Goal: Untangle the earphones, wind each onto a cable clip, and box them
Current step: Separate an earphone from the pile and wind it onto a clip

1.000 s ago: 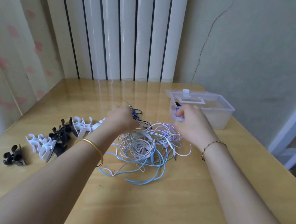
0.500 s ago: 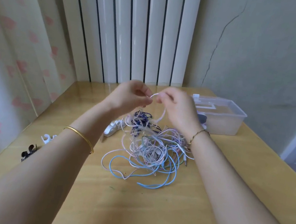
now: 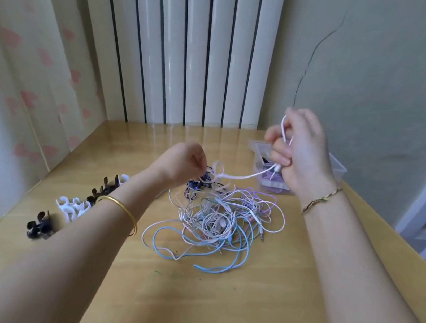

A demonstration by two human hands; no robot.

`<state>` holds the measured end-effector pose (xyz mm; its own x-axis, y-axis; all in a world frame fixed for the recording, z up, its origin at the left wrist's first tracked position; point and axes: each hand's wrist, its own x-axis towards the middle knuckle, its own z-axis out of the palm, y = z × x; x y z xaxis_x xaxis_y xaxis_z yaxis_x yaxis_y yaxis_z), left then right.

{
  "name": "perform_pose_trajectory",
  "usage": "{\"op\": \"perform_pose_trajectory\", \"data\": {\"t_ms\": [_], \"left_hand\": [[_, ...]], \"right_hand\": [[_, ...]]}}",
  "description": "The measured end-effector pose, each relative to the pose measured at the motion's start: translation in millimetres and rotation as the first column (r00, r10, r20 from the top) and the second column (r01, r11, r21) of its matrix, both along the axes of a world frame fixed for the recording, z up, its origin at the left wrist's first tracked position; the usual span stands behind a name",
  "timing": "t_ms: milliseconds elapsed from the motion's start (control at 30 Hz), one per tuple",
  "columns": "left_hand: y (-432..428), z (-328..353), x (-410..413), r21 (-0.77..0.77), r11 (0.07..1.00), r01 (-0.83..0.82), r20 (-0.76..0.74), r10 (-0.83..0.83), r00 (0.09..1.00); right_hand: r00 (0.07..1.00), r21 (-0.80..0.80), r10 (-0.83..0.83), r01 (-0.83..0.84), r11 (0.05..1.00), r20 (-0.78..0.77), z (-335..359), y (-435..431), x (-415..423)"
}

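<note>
the right hand (image 3: 301, 150) is gripping a thin white earphone cable (image 3: 243, 176) — raised, stretching to the left hand (image 3: 183, 163), which is pinching it above the tangled pile of white, blue and purple earphone cords (image 3: 221, 215) lying on the wooden table (image 3: 212, 301).

wooden table (image 3: 210, 314) | white radiator (image 3: 196, 47) | cracked green wall (image 3: 387, 77) | floral curtain (image 3: 11, 73)

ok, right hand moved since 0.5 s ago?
Yes. The right hand has gone right, from left of the clear box to in front of it, gripping the white cable.
</note>
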<state>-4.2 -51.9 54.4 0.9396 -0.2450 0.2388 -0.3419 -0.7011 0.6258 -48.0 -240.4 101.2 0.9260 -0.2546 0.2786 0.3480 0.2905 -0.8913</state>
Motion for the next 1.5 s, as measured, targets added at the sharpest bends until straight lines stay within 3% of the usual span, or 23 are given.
{"op": "perform_pose_trajectory", "data": {"t_ms": [33, 67, 133, 233, 300, 367, 400, 467, 533, 600, 667, 733, 800, 867, 1000, 1100, 1233, 1333, 1400, 1433, 1500], "left_hand": [[-1, -2, 0, -0.018, 1.000, -0.011, 0.006, 0.011, 1.000], [-1, -3, 1, -0.049, 0.998, -0.032, 0.023, 0.033, 0.999], [-2, -4, 3, -0.163, 0.983, -0.086, 0.034, 0.093, 0.995], [-4, 3, 1, -0.466, 0.874, -0.134, -0.081, 0.108, 0.991], [-7, 9, -3, -0.615, 0.773, -0.157, -0.135, 0.093, 0.986], [-9, 15, -8, -0.710, 0.676, -0.199, -0.178, 0.100, 0.979], [-10, 18, -8, -0.745, 0.625, -0.234, -0.219, 0.103, 0.970], [-9, 21, -10, -0.760, 0.571, -0.311, -0.322, 0.085, 0.943], [-7, 22, -14, -0.705, 0.618, -0.348, -0.426, 0.023, 0.905], [-6, 21, -20, -0.657, 0.693, -0.295, -0.476, -0.078, 0.876], [-5, 21, -22, -0.626, 0.764, -0.160, -0.403, -0.141, 0.904], [-6, 22, -24, -0.588, 0.807, 0.057, -0.218, -0.226, 0.949], [-11, 26, -27, -0.516, 0.818, 0.256, -0.070, -0.338, 0.939], [-20, 31, -32, -0.434, 0.840, 0.325, -0.017, -0.369, 0.929], [-28, 35, -32, -0.337, 0.896, 0.289, 0.010, -0.303, 0.953], [-24, 29, -26, -0.486, 0.851, 0.198, -0.047, -0.252, 0.967], [-19, 25, -26, -0.637, 0.766, 0.079, -0.091, -0.177, 0.980], [-13, 20, -22, -0.681, 0.732, 0.012, -0.104, -0.113, 0.988], [-8, 17, -18, -0.702, 0.712, -0.027, -0.110, -0.071, 0.991], [-6, 16, -15, -0.719, 0.693, -0.047, -0.113, -0.051, 0.992], [-2, 15, -12, -0.749, 0.659, -0.076, -0.117, -0.019, 0.993]], "right_hand": [[0.996, -0.220, -0.091, 0.087, 0.972, -0.009, -6, 0, 1], [0.983, -0.466, -0.181, 0.162, 0.870, 0.005, -13, 0, 2], [0.961, -0.825, -0.273, 0.182, 0.535, 0.035, -24, -1, 1], [0.962, -0.985, -0.250, -0.075, 0.152, -0.112, -32, 2, -6], [0.963, -0.990, -0.230, -0.136, 0.025, -0.138, -37, 5, -8], [0.977, -0.995, -0.203, -0.053, 0.084, -0.070, -38, 5, -9], [0.982, -0.984, -0.182, -0.011, 0.179, -0.044, -37, 4, -8], [0.996, -0.874, -0.075, -0.004, 0.487, -0.046, -34, 3, -6], [0.999, -0.648, 0.031, -0.050, 0.760, -0.041, -32, 2, -7], [0.998, -0.510, 0.060, -0.057, 0.858, -0.012, -29, 1, -7], [0.996, -0.455, 0.091, -0.086, 0.887, -0.011, -28, 1, -6], [0.992, -0.443, 0.123, -0.115, 0.889, -0.011, -25, 3, -5], [0.991, -0.456, 0.128, -0.099, 0.884, 0.034, -21, 6, -5], [0.989, -0.464, 0.111, -0.054, 0.884, 0.096, -15, 7, -7], [0.988, -0.333, 0.065, -0.016, 0.943, 0.138, -9, 5, -6], [0.995, 0.031, 0.067, -0.069, 0.997, 0.079, -11, -5, -2], [0.970, 0.449, 0.241, -0.204, 0.870, -0.026, -16, -15, -5], [0.976, 0.643, 0.220, -0.167, 0.747, -0.002, -17, -20, -4], [0.989, 0.662, 0.149, -0.096, 0.743, -0.024, -18, -30, -2], [0.992, 0.611, 0.118, -0.062, 0.789, -0.053, -19, -35, 0], [0.990, 0.345, -0.023, 0.070, 0.936, -0.139, -25, -42, 2]]}}
